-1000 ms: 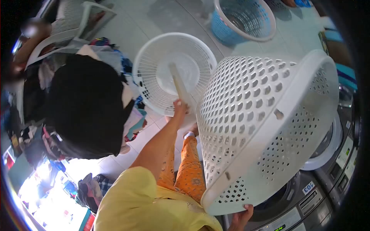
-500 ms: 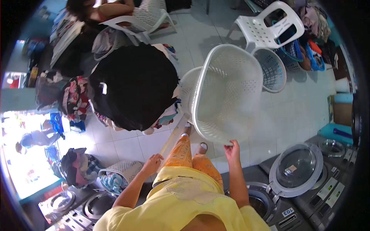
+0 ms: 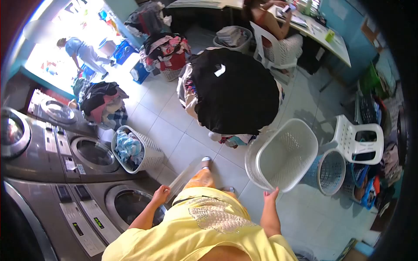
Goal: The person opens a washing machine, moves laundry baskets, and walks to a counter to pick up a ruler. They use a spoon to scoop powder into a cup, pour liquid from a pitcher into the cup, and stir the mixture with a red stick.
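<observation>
Gripping a white laundry basket (image 3: pixel 285 154), right-hand fingers (image 3: pixel 271 194) pinch its rim; left hand (image 3: pixel 161 193) clasps a stick (image 3: pixel 183 176).

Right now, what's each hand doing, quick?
Left hand: closed around a pale stick.
Right hand: holding the white laundry basket by its rim.
</observation>
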Motion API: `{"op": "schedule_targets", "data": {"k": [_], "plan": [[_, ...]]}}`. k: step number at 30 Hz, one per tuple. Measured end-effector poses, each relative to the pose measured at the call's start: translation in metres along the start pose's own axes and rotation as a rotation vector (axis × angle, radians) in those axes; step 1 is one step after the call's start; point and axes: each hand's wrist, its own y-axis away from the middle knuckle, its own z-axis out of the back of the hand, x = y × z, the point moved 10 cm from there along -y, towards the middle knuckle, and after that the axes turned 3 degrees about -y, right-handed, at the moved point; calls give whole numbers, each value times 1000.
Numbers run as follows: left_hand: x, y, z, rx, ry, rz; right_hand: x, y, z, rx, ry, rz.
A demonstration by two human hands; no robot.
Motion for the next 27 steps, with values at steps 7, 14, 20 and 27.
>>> {"op": "schedule_targets", "data": {"k": [7,14,20,27], "plan": [[49,-20,40,-213,282,73,-34,17,25,-160,155,159],[54,-111,130,-245,531,-111,-203,70,-87,632,653,-87],[11,-174,220,-244,596,-184,-256,151,-237,628,997,165],[-58,-263,305,-287,671,-321,-282,292,-429,874,1255,459]]}}
